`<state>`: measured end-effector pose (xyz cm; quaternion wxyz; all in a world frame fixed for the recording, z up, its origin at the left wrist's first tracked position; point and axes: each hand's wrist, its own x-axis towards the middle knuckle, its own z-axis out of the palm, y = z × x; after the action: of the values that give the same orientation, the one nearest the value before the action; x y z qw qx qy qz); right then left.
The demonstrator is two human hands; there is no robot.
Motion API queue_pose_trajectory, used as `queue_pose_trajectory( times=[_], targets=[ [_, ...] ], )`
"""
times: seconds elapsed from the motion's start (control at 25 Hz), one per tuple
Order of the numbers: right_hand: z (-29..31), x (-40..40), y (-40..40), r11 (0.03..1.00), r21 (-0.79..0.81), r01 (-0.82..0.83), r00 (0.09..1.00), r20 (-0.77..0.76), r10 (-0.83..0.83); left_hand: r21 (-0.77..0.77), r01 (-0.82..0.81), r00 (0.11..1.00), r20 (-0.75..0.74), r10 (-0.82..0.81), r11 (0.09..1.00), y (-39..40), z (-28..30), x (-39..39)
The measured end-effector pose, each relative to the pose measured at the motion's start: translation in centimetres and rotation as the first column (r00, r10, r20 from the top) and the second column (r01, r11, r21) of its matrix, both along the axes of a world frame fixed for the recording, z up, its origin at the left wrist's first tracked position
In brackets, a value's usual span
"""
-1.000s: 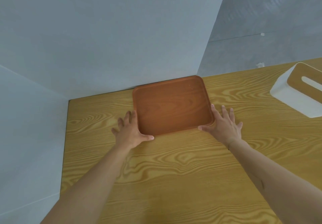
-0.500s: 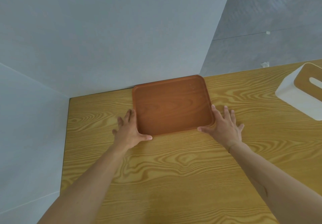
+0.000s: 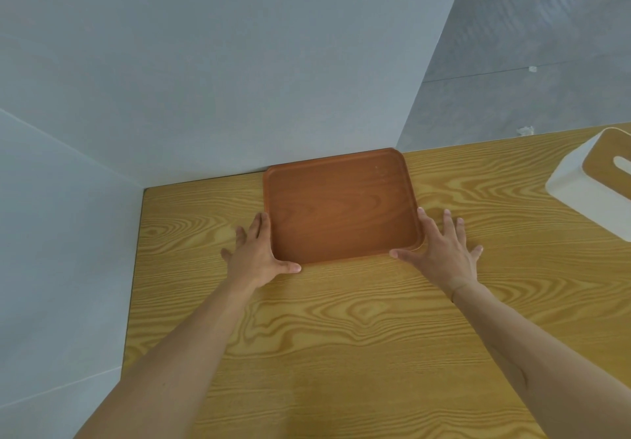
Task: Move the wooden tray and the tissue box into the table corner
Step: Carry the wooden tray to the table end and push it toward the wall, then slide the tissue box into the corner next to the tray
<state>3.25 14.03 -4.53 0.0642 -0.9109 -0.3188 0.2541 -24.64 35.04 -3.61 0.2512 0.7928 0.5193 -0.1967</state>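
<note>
The wooden tray [image 3: 341, 204] lay flat on the table [image 3: 341, 336], its far edge against the grey wall [image 3: 239, 62] and some bare table between it and the left corner. The left hand [image 3: 254, 255] lay flat on the table at the tray's near-left corner, fingers [image 3: 261, 230] close together along the left rim and the thumb stretched along the near edge. The right hand [image 3: 440, 254] lay flat at the near-right corner, fingers [image 3: 450, 225] spread wide, the index finger beside the right rim and the thumb pointing along the near edge. Neither hand gripped the tray. The tissue box [image 3: 594, 196], white with a wooden slotted top, sat well apart to the right, partly cut off by the picture's edge.
</note>
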Motion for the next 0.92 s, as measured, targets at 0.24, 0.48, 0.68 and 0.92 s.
queue_pose_trajectory(
  times=[0.24,0.48,0.68,0.92],
  targets=[
    [0.6,0.2,0.2,0.998,-0.047,-0.029,0.999,-0.024,0.028,-0.026,0.013,0.999,-0.047,-0.015,1.000,0.4,0.7,0.2],
    [5.0,0.5,0.3,0.966,-0.133,-0.221,0.966,0.109,0.236,-0.098,0.056,0.998,0.019,-0.055,0.994,2.1,4.1,0.2],
    [9.7,-2.1,-2.3,0.908,-0.056,-0.415,0.897,0.139,0.419,-0.145,0.150,0.970,0.212,-0.117,0.978,0.3,8.1,-0.3],
    [15.1,-5.9,-9.3,0.922,-0.004,-0.387,0.897,0.229,0.377,0.025,0.513,0.833,0.229,-0.504,0.858,-4.8,13.5,-0.5]
  ],
)
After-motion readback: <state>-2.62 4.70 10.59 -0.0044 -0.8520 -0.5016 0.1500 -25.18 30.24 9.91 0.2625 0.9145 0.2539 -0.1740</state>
